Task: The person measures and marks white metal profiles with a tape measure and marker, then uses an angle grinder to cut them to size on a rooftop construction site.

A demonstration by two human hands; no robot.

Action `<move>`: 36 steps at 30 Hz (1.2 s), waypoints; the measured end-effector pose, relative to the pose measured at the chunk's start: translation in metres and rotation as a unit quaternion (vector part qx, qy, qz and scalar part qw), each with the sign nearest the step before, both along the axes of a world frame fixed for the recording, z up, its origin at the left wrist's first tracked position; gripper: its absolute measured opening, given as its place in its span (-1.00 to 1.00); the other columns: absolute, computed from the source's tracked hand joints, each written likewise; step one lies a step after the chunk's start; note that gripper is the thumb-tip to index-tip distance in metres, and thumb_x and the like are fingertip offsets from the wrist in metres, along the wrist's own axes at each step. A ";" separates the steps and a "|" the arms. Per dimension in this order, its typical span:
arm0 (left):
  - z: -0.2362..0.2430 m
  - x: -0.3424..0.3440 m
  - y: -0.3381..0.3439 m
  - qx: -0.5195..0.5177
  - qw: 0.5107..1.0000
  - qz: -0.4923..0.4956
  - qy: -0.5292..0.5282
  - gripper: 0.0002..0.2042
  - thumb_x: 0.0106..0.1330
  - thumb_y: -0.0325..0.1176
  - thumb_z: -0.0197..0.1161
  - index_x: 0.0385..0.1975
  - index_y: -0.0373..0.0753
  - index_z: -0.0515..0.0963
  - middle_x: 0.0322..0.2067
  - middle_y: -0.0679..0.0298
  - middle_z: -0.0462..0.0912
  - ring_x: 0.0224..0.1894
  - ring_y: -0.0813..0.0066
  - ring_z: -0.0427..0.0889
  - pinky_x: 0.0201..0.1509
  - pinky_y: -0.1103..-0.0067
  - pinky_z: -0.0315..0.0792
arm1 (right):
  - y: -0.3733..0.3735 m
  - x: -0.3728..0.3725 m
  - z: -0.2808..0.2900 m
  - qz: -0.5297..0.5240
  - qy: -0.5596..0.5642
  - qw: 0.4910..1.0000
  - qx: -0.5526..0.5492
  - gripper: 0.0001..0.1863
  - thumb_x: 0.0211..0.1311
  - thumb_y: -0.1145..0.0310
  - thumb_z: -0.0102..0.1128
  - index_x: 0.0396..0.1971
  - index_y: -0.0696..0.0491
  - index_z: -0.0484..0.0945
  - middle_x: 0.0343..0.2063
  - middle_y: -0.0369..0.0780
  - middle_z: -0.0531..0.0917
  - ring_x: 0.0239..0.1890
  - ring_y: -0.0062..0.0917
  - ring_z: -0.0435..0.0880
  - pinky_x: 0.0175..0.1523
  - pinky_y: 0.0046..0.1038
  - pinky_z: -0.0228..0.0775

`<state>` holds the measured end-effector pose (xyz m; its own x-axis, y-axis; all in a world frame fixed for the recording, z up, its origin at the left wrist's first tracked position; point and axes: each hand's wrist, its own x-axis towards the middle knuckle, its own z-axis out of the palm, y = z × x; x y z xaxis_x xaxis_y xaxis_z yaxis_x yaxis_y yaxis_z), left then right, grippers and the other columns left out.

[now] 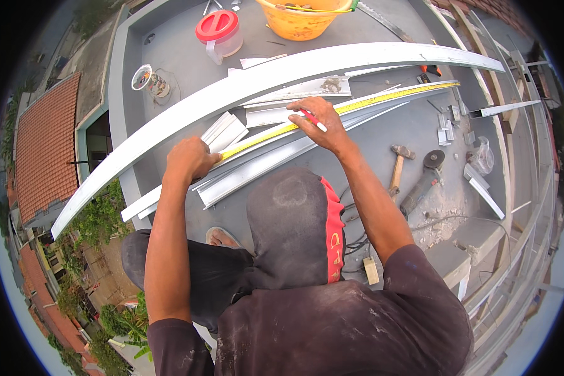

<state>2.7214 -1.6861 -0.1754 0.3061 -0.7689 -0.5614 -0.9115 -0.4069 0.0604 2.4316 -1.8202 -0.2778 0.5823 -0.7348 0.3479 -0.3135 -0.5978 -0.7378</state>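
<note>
A yellow tape measure blade [382,97] stretches along a long white metal profile [429,89]. My left hand [193,160] is closed over the blade's left end, fingers curled against the profile; the grip's underside is hidden. Further right, my right hand [319,124] pinches a red-and-white marker [313,120], its fingers resting at the blade. A second long white strip [282,75] lies beyond both hands, bowed by the lens. Short ribbed white offcuts [224,133] sit beside my left hand, and a silvery channel piece [257,170] lies nearer my knee.
Right of my knee lie a hammer [400,164] and an angle grinder [425,182] with its cable, amid debris. A yellow bucket [304,22], a red-lidded jug [219,37] and a small clear tub [151,84] stand beyond the strips. A low wall [124,81] edges the grey floor.
</note>
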 end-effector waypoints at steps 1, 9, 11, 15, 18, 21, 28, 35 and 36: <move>0.003 -0.003 -0.002 -0.017 1.000 -0.007 0.012 -0.52 0.25 0.08 0.46 -0.28 -0.33 0.81 -0.32 -0.07 0.80 -0.19 -0.03 0.79 -0.04 0.22 0.61 | -0.003 -0.014 0.004 0.011 0.033 0.999 -0.026 -0.72 0.24 0.18 0.47 -0.19 0.05 0.75 -0.27 -0.18 0.80 -0.13 -0.27 0.72 0.04 -0.28 0.56; 0.006 -0.011 -0.010 -0.008 0.990 -0.003 0.138 -0.51 0.22 0.07 0.45 -0.32 -0.36 0.82 -0.57 -0.01 0.73 -0.47 0.18 0.76 -0.23 0.31 0.60 | -0.008 -0.025 0.002 -0.025 0.014 1.000 -0.006 -0.62 0.26 0.02 0.42 -0.17 0.04 0.71 -0.29 -0.11 0.75 -0.14 -0.14 0.71 0.02 -0.16 0.50; 0.008 -0.025 -0.013 -0.033 0.988 0.017 0.151 -0.54 0.23 0.03 0.43 -0.28 -0.36 0.82 -0.59 -0.01 0.73 -0.49 0.11 0.75 -0.23 0.29 0.60 | -0.013 -0.033 -0.002 -0.049 0.014 0.998 0.027 -0.63 0.32 0.02 0.35 -0.18 0.06 0.71 -0.31 -0.08 0.75 -0.15 -0.11 0.72 0.02 -0.14 0.51; 0.004 -0.040 -0.003 -0.094 0.990 -0.020 0.106 -0.60 0.22 -0.08 0.41 -0.26 -0.38 0.79 -0.40 -0.13 0.75 -0.35 0.04 0.77 -0.14 0.27 0.58 | -0.020 -0.033 -0.005 -0.042 0.069 0.994 0.067 -0.65 0.39 0.05 0.24 -0.20 0.07 0.70 -0.29 -0.06 0.75 -0.13 -0.08 0.72 0.04 -0.11 0.51; -0.004 -0.055 0.005 -0.172 0.981 -0.051 0.079 -0.62 0.21 -0.08 0.42 -0.25 -0.34 0.80 -0.19 -0.15 0.78 -0.14 -0.05 0.77 0.03 0.24 0.57 | -0.023 -0.030 -0.010 -0.027 0.085 0.989 0.115 -0.69 0.38 0.09 0.24 -0.17 0.03 0.70 -0.24 -0.06 0.76 -0.08 -0.09 0.72 0.08 -0.11 0.52; 0.010 -0.081 0.002 -0.181 0.977 -0.050 0.104 -0.62 0.21 -0.09 0.43 -0.25 -0.35 0.79 -0.19 -0.12 0.78 -0.17 -0.07 0.77 0.02 0.24 0.58 | -0.030 -0.033 -0.019 -0.019 0.083 0.986 0.147 -0.71 0.34 0.12 0.25 -0.15 0.01 0.70 -0.18 -0.07 0.77 -0.01 -0.10 0.72 0.13 -0.11 0.50; -0.025 -0.074 0.008 -0.077 0.949 -0.042 0.303 -0.66 0.30 -0.16 0.40 -0.28 -0.42 0.75 -0.40 -0.04 0.78 -0.37 0.22 0.77 -0.21 0.36 0.56 | -0.035 -0.032 -0.007 -0.001 0.122 0.977 0.177 -0.69 0.29 0.15 0.25 -0.13 0.04 0.72 -0.13 -0.08 0.77 0.01 -0.12 0.72 0.17 -0.15 0.52; -0.063 -0.070 0.024 -0.012 0.950 -0.016 0.311 -0.64 0.29 -0.14 0.34 -0.18 -0.37 0.74 -0.33 -0.03 0.78 -0.27 0.09 0.78 -0.14 0.38 0.59 | -0.033 -0.023 -0.021 0.003 0.132 0.978 0.159 -0.69 0.28 0.16 0.27 -0.15 0.05 0.74 -0.14 -0.04 0.79 0.00 -0.09 0.74 0.18 -0.13 0.53; -0.063 -0.074 0.025 -0.009 0.948 0.006 0.318 -0.64 0.29 -0.14 0.34 -0.18 -0.36 0.74 -0.33 -0.02 0.78 -0.27 0.10 0.77 -0.14 0.38 0.59 | -0.033 -0.024 -0.026 -0.001 0.135 0.979 0.152 -0.70 0.28 0.15 0.27 -0.15 0.04 0.75 -0.14 -0.04 0.79 0.00 -0.09 0.74 0.18 -0.13 0.53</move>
